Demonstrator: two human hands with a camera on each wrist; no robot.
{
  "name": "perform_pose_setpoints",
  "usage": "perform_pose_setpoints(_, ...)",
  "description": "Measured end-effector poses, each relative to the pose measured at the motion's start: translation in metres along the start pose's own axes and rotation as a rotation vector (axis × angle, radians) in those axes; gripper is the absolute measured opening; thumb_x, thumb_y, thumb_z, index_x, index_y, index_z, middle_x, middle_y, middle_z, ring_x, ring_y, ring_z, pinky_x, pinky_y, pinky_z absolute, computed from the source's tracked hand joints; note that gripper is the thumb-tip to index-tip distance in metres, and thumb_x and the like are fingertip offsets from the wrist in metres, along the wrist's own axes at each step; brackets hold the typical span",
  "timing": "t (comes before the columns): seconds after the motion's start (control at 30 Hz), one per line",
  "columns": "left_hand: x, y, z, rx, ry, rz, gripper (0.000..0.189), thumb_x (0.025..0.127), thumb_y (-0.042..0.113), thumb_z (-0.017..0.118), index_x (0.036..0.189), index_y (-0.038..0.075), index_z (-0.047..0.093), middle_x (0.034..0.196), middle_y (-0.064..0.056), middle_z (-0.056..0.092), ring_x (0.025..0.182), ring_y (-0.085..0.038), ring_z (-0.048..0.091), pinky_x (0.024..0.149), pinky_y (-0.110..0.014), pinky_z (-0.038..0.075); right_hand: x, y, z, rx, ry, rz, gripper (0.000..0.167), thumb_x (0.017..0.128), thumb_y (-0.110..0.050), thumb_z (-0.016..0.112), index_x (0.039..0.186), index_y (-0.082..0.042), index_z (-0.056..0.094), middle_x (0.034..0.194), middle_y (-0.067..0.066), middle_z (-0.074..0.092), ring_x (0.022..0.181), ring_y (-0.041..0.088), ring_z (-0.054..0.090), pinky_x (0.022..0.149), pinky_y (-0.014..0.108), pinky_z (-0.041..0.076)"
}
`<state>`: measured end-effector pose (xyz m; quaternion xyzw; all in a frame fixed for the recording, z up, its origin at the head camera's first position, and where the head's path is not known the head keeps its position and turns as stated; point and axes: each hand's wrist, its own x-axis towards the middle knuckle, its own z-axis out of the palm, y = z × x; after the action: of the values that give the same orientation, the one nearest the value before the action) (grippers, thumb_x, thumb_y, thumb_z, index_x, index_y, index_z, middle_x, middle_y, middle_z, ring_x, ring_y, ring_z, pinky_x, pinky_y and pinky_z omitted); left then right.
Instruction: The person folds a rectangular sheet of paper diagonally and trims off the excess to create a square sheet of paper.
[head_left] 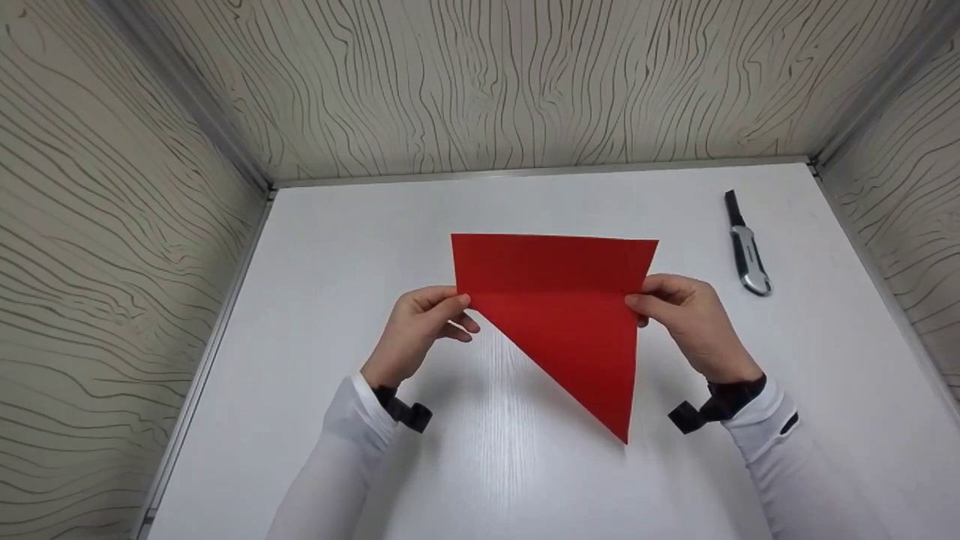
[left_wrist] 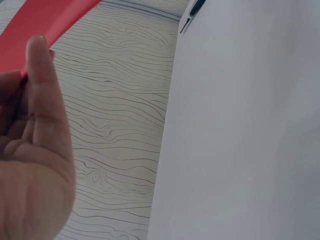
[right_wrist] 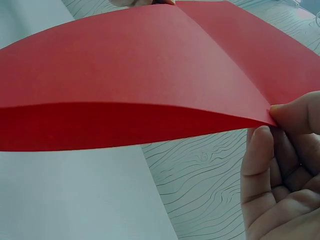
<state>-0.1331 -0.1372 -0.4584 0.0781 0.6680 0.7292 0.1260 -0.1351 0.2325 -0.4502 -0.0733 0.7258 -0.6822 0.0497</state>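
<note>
A red sheet of paper [head_left: 555, 300] is held up above the white table, its lower part folded into a triangle that points down and to the right. My left hand [head_left: 424, 330] pinches its left edge between thumb and fingers. On the opposite edge, my right hand [head_left: 690, 322] pinches the paper at about the same height. The right wrist view shows a crease across the paper [right_wrist: 125, 65] and a gap between two layers, meeting near the right thumb [right_wrist: 300, 112]. In the left wrist view only a corner of the paper [left_wrist: 40, 25] appears beside the fingers.
A utility knife [head_left: 748, 251] with a grey and black handle lies on the white table [head_left: 337, 240] at the back right. Wood-grain patterned panels [head_left: 510, 82] stand at the back and both sides. Both wrists carry small black cameras.
</note>
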Motion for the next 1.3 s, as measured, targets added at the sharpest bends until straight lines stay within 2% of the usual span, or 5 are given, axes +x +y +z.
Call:
perform_pose_setpoints(0.5, 0.000, -0.007, 0.007, -0.021, 0.067, 0.035, 0.031, 0.103, 0.029, 0.063, 0.122, 0.008, 0.075, 0.112, -0.016, 0.073, 0.083, -0.033, 0.072, 0.074, -0.042, 0.062, -0.005, 0.003, 0.005, 0.004, 0.040, -0.023, 0.015, 0.099, -0.004, 0.066, 0.105, 0.009, 0.069, 0.082, 0.015, 0.066, 0.074, 0.025, 0.060, 0.071, 0.029, 0.054)
perform_pose_setpoints(0.8, 0.002, -0.011, 0.017, -0.076, 0.192, 0.204, 0.025, 0.104, 0.020, 0.061, 0.120, 0.007, 0.075, 0.105, -0.017, 0.072, 0.073, -0.027, 0.067, 0.059, -0.032, 0.059, -0.008, 0.003, 0.015, 0.154, 0.079, -0.060, 0.020, 0.101, -0.004, 0.062, 0.114, 0.010, 0.070, 0.104, 0.017, 0.070, 0.084, 0.027, 0.064, 0.073, 0.029, 0.056)
perform_pose_setpoints(0.97, 0.002, -0.006, 0.014, -0.104, 0.234, 0.280, 0.022, 0.104, 0.013, 0.057, 0.119, 0.003, 0.070, 0.103, -0.020, 0.073, 0.066, -0.024, 0.063, 0.054, -0.028, 0.055, -0.010, 0.003, 0.014, 0.326, 0.087, -0.118, 0.023, 0.105, -0.002, 0.054, 0.113, 0.018, 0.062, 0.101, 0.018, 0.070, 0.089, 0.030, 0.067, 0.077, 0.032, 0.059)
perform_pose_setpoints(1.1, 0.001, -0.001, 0.011, -0.076, 0.195, 0.275, 0.034, 0.104, 0.014, 0.048, 0.132, 0.005, 0.064, 0.118, -0.018, 0.070, 0.076, -0.028, 0.067, 0.058, -0.030, 0.057, -0.010, 0.001, 0.013, 0.314, 0.107, -0.107, 0.023, 0.105, 0.000, 0.050, 0.113, 0.017, 0.061, 0.101, 0.020, 0.069, 0.087, 0.031, 0.068, 0.076, 0.033, 0.059)
perform_pose_setpoints(1.3, 0.000, 0.006, 0.010, -0.013, 0.030, 0.277, 0.046, 0.104, 0.018, 0.054, 0.149, 0.009, 0.052, 0.135, -0.015, 0.061, 0.108, -0.038, 0.065, 0.085, -0.048, 0.059, -0.010, 0.002, 0.014, 0.254, 0.121, -0.056, 0.023, 0.105, -0.002, 0.051, 0.115, 0.016, 0.063, 0.103, 0.022, 0.069, 0.090, 0.034, 0.067, 0.080, 0.035, 0.059)
